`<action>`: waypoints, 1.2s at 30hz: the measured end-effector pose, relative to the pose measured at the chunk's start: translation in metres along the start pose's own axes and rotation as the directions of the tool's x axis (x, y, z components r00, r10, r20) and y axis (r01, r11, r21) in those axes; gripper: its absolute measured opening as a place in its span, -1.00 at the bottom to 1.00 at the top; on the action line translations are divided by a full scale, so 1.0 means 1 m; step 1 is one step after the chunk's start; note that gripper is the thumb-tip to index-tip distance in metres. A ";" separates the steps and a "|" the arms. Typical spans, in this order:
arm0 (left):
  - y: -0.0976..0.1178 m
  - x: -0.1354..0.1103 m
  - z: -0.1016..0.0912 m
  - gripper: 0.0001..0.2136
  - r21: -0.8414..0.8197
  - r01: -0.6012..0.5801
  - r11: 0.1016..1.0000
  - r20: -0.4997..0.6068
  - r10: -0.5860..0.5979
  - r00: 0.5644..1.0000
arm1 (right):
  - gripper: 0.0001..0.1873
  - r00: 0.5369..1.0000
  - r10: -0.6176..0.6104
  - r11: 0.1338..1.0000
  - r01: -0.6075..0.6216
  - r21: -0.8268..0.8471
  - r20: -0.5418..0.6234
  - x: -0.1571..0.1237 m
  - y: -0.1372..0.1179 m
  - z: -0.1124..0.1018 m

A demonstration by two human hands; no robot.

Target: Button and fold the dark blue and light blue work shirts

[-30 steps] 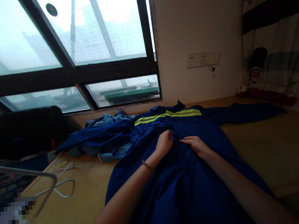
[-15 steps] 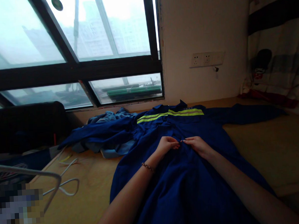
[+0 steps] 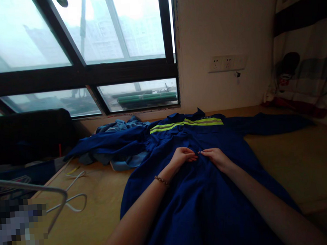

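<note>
Though the blue garment (image 3: 207, 197) lies laid out beneath them, left hand (image 3: 184, 156) and right hand (image 3: 216, 158) pinch its front (image 3: 197, 169); whether fully closed between them: undetermined.

L hand (image 3: 182, 156) nr R hand (image 3: 216, 158)

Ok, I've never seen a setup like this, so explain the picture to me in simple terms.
There's no machine here, just a person's two bare hands. The camera sits on that person's head, looking forward and down, so the arms reach in from the bottom.

On the yellowish table lies a blue garment, sleeves spread, with bright yellow stripes across its chest. Lighter blue clothes lie by one sleeve, and a pale cord loops nearby.

The left hand and right hand pinch the garment's front, fingertips close together. The exact detail between them is too small to tell.
</note>
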State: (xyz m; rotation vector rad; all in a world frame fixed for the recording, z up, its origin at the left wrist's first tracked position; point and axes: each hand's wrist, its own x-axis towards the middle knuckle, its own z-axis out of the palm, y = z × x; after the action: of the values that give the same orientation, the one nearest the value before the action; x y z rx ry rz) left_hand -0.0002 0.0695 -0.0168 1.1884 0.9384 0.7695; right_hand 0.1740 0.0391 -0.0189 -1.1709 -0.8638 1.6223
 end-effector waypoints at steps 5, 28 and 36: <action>-0.001 0.000 0.001 -0.77 0.008 -0.012 1.000 -0.010 0.012 1.000 | -0.80 0.999 -0.029 0.998 0.030 -0.062 0.018 0.005 0.005 -0.004; 0.000 -0.004 0.015 -0.76 0.100 -0.073 0.992 -0.084 0.082 0.993 | -0.92 0.797 -0.594 0.354 0.381 -0.854 0.109 -0.008 0.012 0.016; 0.004 -0.006 0.016 -0.79 -0.047 -0.060 0.997 -0.137 0.053 0.989 | -0.85 0.793 -0.596 0.425 0.441 -0.790 0.122 -0.012 0.009 0.020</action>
State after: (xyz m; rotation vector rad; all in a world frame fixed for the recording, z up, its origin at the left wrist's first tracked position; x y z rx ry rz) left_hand 0.0112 0.0583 -0.0099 1.1323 0.9942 0.9242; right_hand 0.1534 0.0246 -0.0173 -1.3878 -1.7344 0.5400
